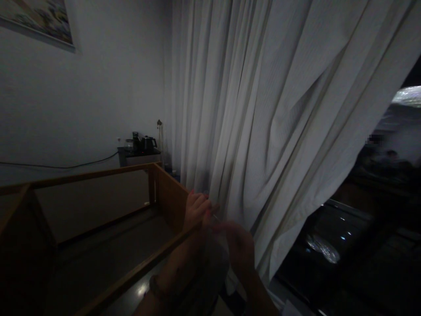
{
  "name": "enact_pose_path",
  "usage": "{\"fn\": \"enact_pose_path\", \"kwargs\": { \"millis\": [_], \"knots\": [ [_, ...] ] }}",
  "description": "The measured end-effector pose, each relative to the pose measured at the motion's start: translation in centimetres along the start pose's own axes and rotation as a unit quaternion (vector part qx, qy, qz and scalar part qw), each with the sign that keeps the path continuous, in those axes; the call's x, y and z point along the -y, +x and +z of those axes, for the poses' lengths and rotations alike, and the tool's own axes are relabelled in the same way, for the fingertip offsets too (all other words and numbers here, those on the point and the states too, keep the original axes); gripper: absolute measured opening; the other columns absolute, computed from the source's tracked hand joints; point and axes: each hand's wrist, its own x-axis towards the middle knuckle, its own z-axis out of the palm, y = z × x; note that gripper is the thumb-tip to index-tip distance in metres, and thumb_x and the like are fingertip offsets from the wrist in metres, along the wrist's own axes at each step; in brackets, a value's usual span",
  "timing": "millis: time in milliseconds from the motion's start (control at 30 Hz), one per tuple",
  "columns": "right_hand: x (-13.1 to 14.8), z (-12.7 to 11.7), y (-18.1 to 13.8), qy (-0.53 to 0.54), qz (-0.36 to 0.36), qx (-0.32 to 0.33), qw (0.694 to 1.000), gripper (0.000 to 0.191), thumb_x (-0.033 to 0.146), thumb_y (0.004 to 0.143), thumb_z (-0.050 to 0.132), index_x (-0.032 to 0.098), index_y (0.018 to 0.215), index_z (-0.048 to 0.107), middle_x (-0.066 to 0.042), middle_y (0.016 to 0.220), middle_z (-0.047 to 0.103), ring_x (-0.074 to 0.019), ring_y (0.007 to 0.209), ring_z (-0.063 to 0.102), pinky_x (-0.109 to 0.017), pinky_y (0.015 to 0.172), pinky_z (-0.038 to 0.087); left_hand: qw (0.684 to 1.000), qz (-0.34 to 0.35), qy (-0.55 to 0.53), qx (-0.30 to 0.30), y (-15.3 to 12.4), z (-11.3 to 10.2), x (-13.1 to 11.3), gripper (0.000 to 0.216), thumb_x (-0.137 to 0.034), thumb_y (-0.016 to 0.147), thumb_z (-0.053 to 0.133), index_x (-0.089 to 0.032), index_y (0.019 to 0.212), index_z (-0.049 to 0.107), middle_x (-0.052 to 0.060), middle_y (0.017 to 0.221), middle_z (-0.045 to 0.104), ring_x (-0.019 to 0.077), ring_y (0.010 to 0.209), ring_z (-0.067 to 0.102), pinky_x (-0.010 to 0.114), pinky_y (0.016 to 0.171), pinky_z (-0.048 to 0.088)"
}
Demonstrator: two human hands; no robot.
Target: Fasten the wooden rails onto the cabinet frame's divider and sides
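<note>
A brown wooden furniture frame lies at the lower left, with an end panel and long rails. At its near right corner is my left hand, its fingers curled around the outer edge of the wood. Close by on the right, my right hand is closed and smeared by motion. A thin, light, rod-like piece shows between the two hands; its kind is too dark and blurred to tell. My fingertips on the outer side of the panel are partly hidden.
A long pale curtain hangs right behind my hands. A small cabinet with a black kettle stands in the far corner. A dark cable runs along the wall. Dark glossy glass lies at right.
</note>
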Motion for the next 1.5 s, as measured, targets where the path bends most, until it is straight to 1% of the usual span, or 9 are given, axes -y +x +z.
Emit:
{"fn": "enact_pose_path", "kwargs": {
  "millis": [167,333,667,767,867,1033,1133,1333,1500],
  "knots": [
    [0.6,0.8,0.2,0.059,0.095,-0.068,0.991,0.029,0.033,0.095,0.049,0.021,0.077,0.069,-0.001,0.072,0.072,-0.0136,0.070,0.068,-0.022,0.067,0.054,0.999,-0.035,-0.019,0.028,0.2,-0.7,-1.0,0.032,-0.026,0.090,0.027,-0.022,0.069,0.051,0.005,0.082,0.061,0.0232,0.099,0.055,0.047,0.104,0.034],
    [1.0,2.3,-0.4,0.079,0.180,-0.143,0.970,0.033,0.039,0.095,0.047,0.019,0.080,0.068,-0.003,0.076,0.072,-0.0150,0.071,0.068,-0.026,0.069,0.056,1.000,0.003,0.006,-0.006,0.0,0.2,0.1,0.028,-0.023,0.088,0.029,-0.022,0.071,0.051,0.005,0.079,0.062,0.0224,0.092,0.055,0.047,0.103,0.034],
    [0.8,2.7,-0.9,-0.003,0.102,-0.156,0.982,0.033,0.039,0.095,0.048,0.019,0.081,0.070,-0.004,0.075,0.073,-0.0162,0.069,0.069,-0.026,0.064,0.056,1.000,0.013,0.018,-0.013,-0.1,0.3,0.1,0.026,-0.018,0.088,0.030,-0.022,0.074,0.052,0.003,0.075,0.059,0.0211,0.086,0.053,0.045,0.102,0.036],
    [0.4,1.3,-0.3,-0.008,0.067,-0.096,0.993,0.034,0.040,0.095,0.049,0.020,0.081,0.072,-0.004,0.074,0.073,-0.0163,0.068,0.069,-0.025,0.061,0.056,1.000,0.018,0.019,-0.004,0.0,0.2,0.3,0.026,-0.018,0.087,0.031,-0.022,0.071,0.051,0.003,0.072,0.057,0.0215,0.082,0.052,0.045,0.099,0.037],
    [0.0,-0.8,0.9,0.025,0.052,0.041,0.998,0.032,0.041,0.093,0.052,0.022,0.082,0.075,-0.004,0.076,0.073,-0.0168,0.071,0.069,-0.026,0.064,0.056,1.000,0.013,0.023,0.002,0.1,0.1,0.3,0.026,-0.019,0.087,0.031,-0.022,0.069,0.050,0.003,0.069,0.055,0.0216,0.080,0.050,0.045,0.097,0.038],
    [-0.3,-3.6,2.9,0.084,0.075,0.211,0.971,0.024,0.037,0.093,0.054,0.023,0.096,0.073,-0.004,0.090,0.075,-0.0158,0.082,0.071,-0.026,0.070,0.057,1.000,-0.005,0.011,0.015,0.0,-0.1,-0.1,0.027,-0.022,0.088,0.029,-0.022,0.069,0.049,0.003,0.070,0.052,0.0221,0.080,0.049,0.044,0.095,0.038],
    [-0.7,-4.3,3.4,0.101,0.083,0.252,0.959,0.024,0.035,0.092,0.056,0.024,0.111,0.067,-0.004,0.095,0.074,-0.0154,0.085,0.071,-0.028,0.074,0.058,1.000,-0.003,0.005,0.010,-0.1,0.2,0.2,0.026,-0.022,0.088,0.030,-0.022,0.069,0.047,0.002,0.069,0.051,0.0217,0.080,0.048,0.043,0.094,0.038],
    [-0.4,-5.0,4.2,-0.033,-0.040,0.182,0.982,0.010,0.029,0.086,0.067,0.024,0.094,0.070,-0.002,0.087,0.073,-0.0148,0.082,0.070,-0.029,0.075,0.058,0.997,0.039,0.030,-0.052,-0.1,1.4,1.3,0.027,-0.023,0.087,0.030,-0.022,0.064,0.044,0.001,0.061,0.045,0.0201,0.071,0.046,0.041,0.092,0.038],
    [0.1,-6.0,4.6,-0.176,-0.233,0.166,0.942,0.031,0.023,0.087,0.066,0.027,0.118,0.064,-0.003,0.092,0.075,-0.0154,0.081,0.070,-0.028,0.071,0.058,0.998,0.026,0.033,-0.035,-0.1,1.4,1.3,0.029,-0.025,0.088,0.027,-0.022,0.065,0.044,0.001,0.062,0.044,0.0204,0.072,0.046,0.041,0.092,0.038]
  ]
}}
